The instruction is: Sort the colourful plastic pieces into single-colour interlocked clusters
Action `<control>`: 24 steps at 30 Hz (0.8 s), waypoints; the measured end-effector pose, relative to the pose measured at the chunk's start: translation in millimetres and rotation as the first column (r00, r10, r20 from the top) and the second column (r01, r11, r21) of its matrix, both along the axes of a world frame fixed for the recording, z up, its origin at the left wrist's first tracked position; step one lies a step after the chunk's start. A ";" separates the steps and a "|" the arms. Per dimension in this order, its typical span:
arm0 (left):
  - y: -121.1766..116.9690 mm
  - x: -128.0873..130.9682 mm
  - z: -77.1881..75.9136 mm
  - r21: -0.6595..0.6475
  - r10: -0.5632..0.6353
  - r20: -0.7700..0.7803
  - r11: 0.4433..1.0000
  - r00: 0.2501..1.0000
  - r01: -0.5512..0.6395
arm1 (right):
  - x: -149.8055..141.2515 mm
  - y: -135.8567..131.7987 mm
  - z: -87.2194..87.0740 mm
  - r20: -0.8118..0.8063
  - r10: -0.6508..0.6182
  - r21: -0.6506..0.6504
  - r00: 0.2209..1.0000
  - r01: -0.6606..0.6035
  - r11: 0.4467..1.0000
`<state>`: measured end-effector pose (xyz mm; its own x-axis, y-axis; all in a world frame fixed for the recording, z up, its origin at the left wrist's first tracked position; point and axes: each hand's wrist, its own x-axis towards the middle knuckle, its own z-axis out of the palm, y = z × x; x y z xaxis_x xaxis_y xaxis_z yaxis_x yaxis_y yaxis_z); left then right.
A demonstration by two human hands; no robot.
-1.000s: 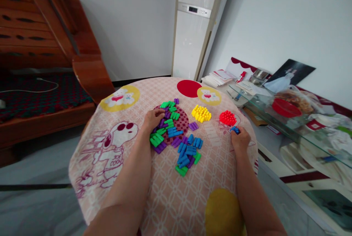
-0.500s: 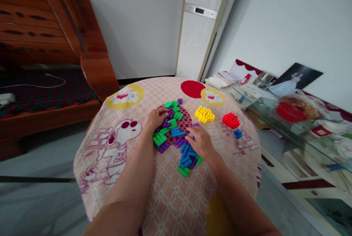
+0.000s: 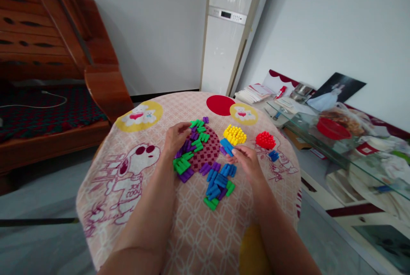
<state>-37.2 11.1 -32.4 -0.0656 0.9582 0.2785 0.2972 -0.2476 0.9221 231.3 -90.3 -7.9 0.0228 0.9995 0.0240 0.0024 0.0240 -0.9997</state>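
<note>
My right hand (image 3: 249,163) is closed on a blue plastic block (image 3: 227,147) with rod-like ridges, raised a little above the table. Against the left side of a loose pile of green blocks (image 3: 182,165) and purple blocks (image 3: 186,175) rests my left hand (image 3: 176,139). Its fingers are bent but apart, with the tips at the upper part of the pile and partly hidden. Nearer to me, below my right hand, lies a heap of blue blocks (image 3: 221,180), with a few green and purple ones at its edge.
Yellow pieces (image 3: 235,134) stand grouped beyond my right hand. Further right are a red cluster (image 3: 265,140) and a small blue piece (image 3: 273,155). A patterned cloth (image 3: 198,232) covers the round table. A cluttered glass-topped cabinet (image 3: 301,125) stands on the right, a wooden bench (image 3: 102,83) on the left.
My right hand has lifted away from the blue heap, moving right with a blue block in it. Blue pieces no longer lie beside the green ones. My left hand stays by the pile.
</note>
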 end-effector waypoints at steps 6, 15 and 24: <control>-22.9 38.6 38.0 0.053 -0.414 0.050 0.910 0.909 0.412 | 5.4 -5.3 -7.0 -0.146 0.009 -0.039 0.989 -0.015 0.999; -24.7 72.9 20.9 -0.051 -0.560 0.034 0.826 0.828 0.561 | 5.5 -4.3 -18.1 -0.149 -0.034 -0.081 0.988 0.022 0.996; -25.5 70.9 20.2 -0.100 -0.520 0.316 0.814 0.794 0.573 | 0.9 -0.5 -20.9 0.096 -0.046 0.039 0.994 0.042 0.998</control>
